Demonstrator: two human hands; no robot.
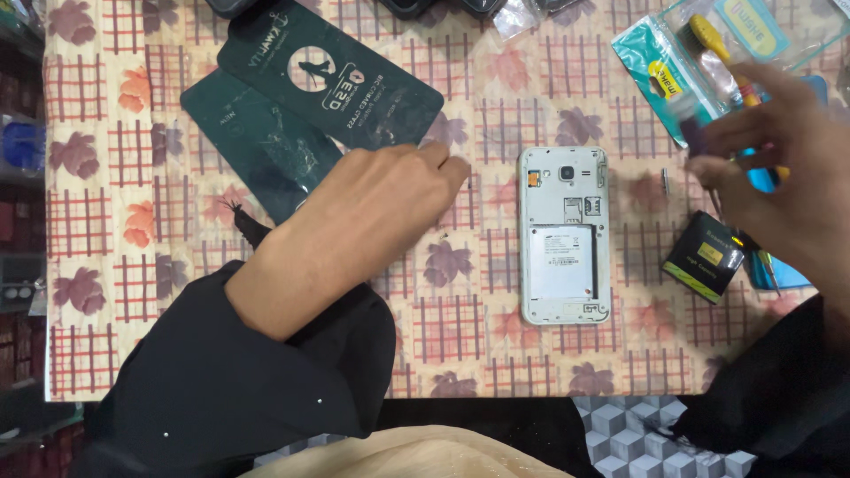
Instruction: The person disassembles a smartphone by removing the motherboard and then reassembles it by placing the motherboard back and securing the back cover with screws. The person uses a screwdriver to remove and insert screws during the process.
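Where the leaf-and-check tablecloth [460, 354] covers the bench, noted from largest to smallest.

Two dark green flat sleeves [257, 146] at upper left, overlapping, the upper one printed in white. Cannot tell whether anything is inside either.

Left hand [372, 221] palm down on the cloth, fingers stretched out and released, grasping nothing. Fingertips just beside the lower edge of the sleeves, near the phone but not touching it.

Right hand [788, 177] raised at the right edge, motion-blurred. Fingers curled toward a small dark purple item [695, 133]; cannot tell whether clenched on it or only close to it.

White phone [564, 235] face down in the middle of the cloth, between the two hands, upright in the frame. Back cover off; camera, card slots and label in the battery bay exposed.

Judged: an open-back stage, with the phone lying untouched. Any further work inside the phone would call for steadying the body flat and a fine grip.

Clear plastic pouch [708, 53] at upper right, holding a yellow-handled tool [708, 40] and printed cards.

Black block with a yellow label [706, 255], battery-like, just right of the phone, outside any container.

Tiny metal piece [666, 181] loose on the cloth between phone and right hand; too small to identify.
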